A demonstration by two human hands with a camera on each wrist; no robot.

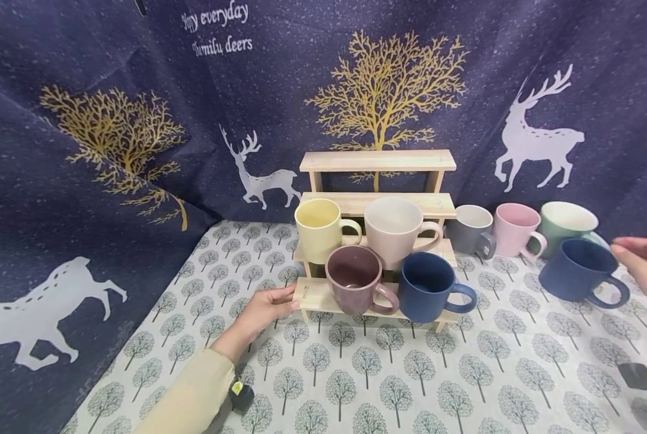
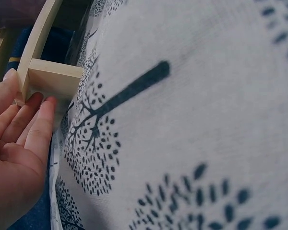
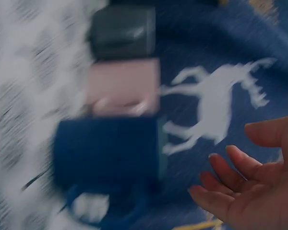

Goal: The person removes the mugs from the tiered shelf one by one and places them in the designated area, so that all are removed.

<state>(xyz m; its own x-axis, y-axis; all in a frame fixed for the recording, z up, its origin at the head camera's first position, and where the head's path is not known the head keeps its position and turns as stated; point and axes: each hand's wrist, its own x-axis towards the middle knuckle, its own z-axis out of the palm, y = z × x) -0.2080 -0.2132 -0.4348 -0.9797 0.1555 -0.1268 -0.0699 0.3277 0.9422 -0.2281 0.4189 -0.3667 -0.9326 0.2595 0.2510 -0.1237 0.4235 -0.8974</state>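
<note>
My left hand [image 1: 267,310] holds the left end of the lowest board of a stepped wooden rack [image 1: 313,293]. Thumb and fingers lie on either side of the board end in the left wrist view. On that board sit a plum mug [image 1: 354,280] and a navy mug [image 1: 425,286], handles to the right. One step up stand a yellow mug [image 1: 319,232] and a pale pink mug [image 1: 392,232]. My right hand [image 1: 646,259], empty with fingers spread in the right wrist view, is beside a second navy mug [image 1: 578,271] on the table at right.
Behind that second navy mug stand a grey mug [image 1: 468,232], a pink mug [image 1: 514,232] and a green mug [image 1: 559,223] in a row, right of the rack. Two bare upper boards rise at the back of the rack. A dark deer-print curtain [image 1: 269,102] hangs behind the tree-patterned tablecloth [image 1: 356,386].
</note>
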